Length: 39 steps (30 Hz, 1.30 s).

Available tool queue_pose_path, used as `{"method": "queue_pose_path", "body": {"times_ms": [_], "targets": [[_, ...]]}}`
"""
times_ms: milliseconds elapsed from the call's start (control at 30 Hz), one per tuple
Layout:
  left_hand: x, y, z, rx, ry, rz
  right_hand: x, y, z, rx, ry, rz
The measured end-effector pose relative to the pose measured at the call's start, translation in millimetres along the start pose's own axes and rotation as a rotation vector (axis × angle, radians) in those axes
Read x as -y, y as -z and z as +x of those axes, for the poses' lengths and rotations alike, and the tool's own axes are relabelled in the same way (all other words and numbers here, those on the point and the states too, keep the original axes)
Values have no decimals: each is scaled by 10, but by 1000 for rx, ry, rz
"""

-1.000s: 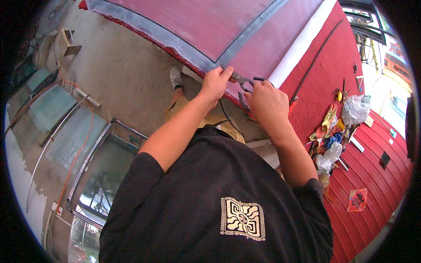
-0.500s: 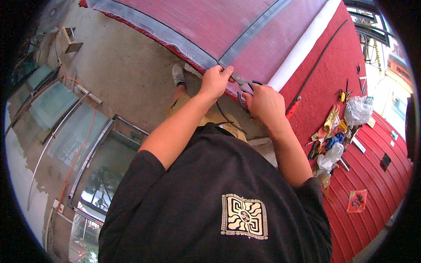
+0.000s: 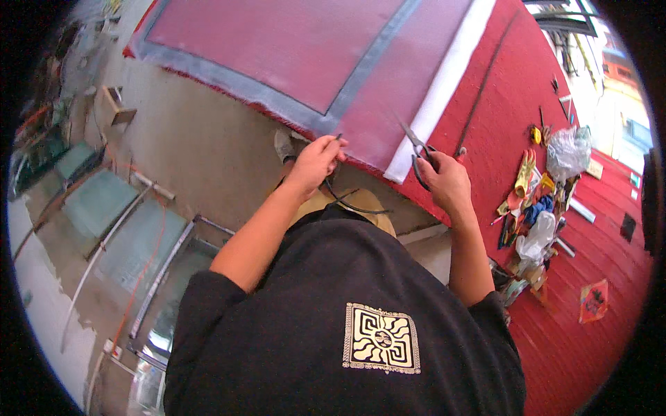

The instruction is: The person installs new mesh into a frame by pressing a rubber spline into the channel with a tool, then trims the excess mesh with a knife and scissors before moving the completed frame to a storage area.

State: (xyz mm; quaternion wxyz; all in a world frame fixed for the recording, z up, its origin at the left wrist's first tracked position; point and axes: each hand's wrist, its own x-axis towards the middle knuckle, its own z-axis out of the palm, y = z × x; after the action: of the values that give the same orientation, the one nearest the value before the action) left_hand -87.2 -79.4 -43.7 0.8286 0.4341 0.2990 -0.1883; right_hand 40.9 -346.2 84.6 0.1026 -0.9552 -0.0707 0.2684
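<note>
My left hand is closed on a black rubber cord. One short end pokes up past the fingers, and a longer tail curls down below the hand. In my right hand are dark-handled scissors, their blades pointing up and left over the sheet's white edge. A pale mesh sheet lies beyond both hands over a grey frame, with a black line along the frame's inner edge. The sheet's near edge is frayed, and its right side ends in a white rolled strip.
The mesh rests on a red-covered table. Another dark cord lies on its right part. Farther right sit a pair of gloves, plastic bags and small tools. Glass panes lie at the left, near an open box.
The scissors have moved right, away from the cord at my left fingers. My left hand has drawn back left and nearer with the cord, off the frame's corner. The view has shifted.
</note>
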Motion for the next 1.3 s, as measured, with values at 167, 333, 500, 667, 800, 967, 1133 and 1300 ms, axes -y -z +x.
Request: {"method": "queue_pose_path", "body": {"times_ms": [167, 333, 500, 667, 800, 967, 1133, 1300], "targets": [[-107, 6, -120, 32, -82, -190, -982, -58, -237, -195, -204, 168], [-459, -530, -189, 172, -111, -243, -1944, -65, -306, -341, -397, 107], [-608, -1127, -84, 360, -101, -312, -2569, -315, -327, -513, -465, 210], [-769, -1574, -22, 427, -117, -398, -2039, -428, -477, -128, -327, 987], [-765, -1802, 101, 429, -110, -426, -1190, -346, -894, 110, -4, 1426], [-819, -1828, 321, 334, -204, -484, -1340, -502, -965, 263, 143, 1102], [-789, -1574, 356, -9, -435, -163, -1509, -187, -990, 333, 57, 1190], [-860, -1378, 62, -157, -356, 19, -2153, -123, -440, -315, 24, 860]]}}
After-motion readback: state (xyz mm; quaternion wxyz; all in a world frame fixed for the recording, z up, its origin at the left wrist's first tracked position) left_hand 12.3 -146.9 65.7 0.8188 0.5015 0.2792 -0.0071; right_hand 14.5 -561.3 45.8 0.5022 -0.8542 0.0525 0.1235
